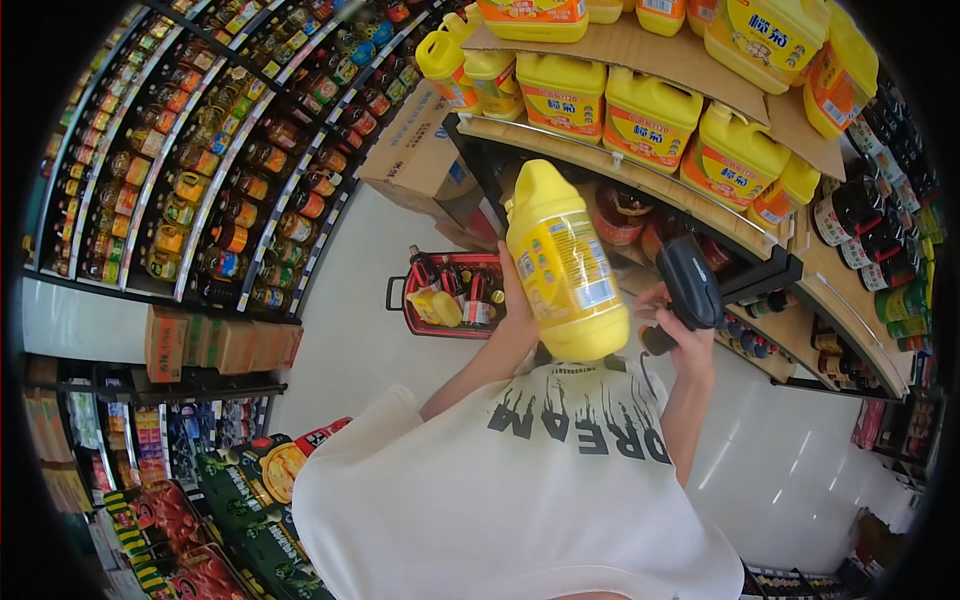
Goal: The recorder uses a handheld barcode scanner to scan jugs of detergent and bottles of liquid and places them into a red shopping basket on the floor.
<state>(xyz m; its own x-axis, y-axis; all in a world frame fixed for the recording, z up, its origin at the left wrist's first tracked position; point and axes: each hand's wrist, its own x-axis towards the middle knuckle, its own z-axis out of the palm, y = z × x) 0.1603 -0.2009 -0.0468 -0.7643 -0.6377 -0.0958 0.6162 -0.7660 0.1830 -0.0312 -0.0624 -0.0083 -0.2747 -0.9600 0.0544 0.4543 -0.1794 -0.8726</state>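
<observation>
My left hand (517, 300) grips a large yellow plastic jug (568, 262) around its left side. The jug is tilted, its moulded handle end away from me and its base towards my chest. A label with a printed barcode shows on the upturned side. In my right hand (686, 337) is a black handheld barcode scanner (688, 281), held by its grip just right of the jug and apart from it. A thin cable hangs below the scanner. Part of my left hand's fingers is hidden behind the jug.
Yellow jugs (652, 116) line a wooden display shelf (622, 161) ahead, with more on a cardboard sheet (645, 56) above. A black-and-red basket (401, 311) with several bottles stands on the floor. Nearby are a cardboard box (416, 154) and bottle-filled shelves (202, 180).
</observation>
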